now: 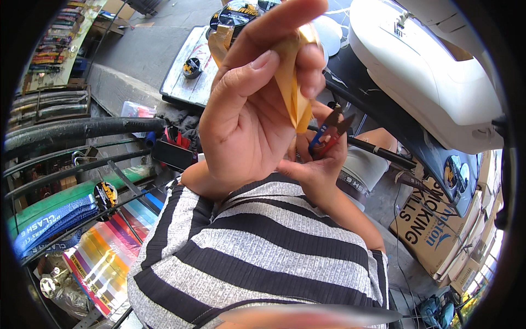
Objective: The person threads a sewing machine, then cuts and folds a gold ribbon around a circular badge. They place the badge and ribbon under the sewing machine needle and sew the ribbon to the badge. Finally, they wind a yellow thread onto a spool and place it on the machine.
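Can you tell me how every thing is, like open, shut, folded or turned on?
Yellow ribbon: folded, gripped in the raised left hand.
Thread snips: blades apart, so open, held in the right hand.
Phone: screen dark.
White sewing machine: on or off, I can't tell.

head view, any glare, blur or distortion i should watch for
In the head view, straight edges bow toward the dark circular rim; in the head view, a bright glint sits on the yellow ribbon in the left hand; also in the head view, a patch at the bottom edge is smeared.
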Demonstrator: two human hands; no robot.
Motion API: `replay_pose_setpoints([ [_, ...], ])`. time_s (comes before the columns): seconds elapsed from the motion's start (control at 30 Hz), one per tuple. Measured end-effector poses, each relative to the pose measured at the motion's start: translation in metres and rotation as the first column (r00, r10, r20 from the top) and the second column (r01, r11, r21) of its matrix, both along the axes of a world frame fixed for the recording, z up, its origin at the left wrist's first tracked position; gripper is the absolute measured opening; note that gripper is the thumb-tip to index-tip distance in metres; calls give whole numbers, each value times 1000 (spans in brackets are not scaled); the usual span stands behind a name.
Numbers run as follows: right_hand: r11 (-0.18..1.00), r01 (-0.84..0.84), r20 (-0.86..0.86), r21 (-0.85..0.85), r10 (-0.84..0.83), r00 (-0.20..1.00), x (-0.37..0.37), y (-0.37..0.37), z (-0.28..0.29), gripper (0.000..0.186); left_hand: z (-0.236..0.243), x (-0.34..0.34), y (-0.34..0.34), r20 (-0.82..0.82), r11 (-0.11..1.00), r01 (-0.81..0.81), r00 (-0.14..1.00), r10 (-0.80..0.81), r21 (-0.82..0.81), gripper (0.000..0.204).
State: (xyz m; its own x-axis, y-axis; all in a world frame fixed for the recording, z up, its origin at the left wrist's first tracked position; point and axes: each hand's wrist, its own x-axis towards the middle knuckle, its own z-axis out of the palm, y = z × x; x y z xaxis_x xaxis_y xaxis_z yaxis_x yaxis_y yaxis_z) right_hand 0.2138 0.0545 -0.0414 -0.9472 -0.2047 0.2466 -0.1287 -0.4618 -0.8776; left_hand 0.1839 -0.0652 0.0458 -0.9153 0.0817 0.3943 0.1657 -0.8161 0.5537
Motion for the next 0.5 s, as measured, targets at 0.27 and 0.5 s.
replay_pose_setpoints([
  [0.27,999,10,270,-51,4,963,-3,10,-3,36,0,5,-7,-108,827,-494,868,484,-268,32],
  [0.5,1000,2,147,0,-2,989,-19,38,11,35,-17,19,-70,-271,172,-492,701,659,-854,46],
])
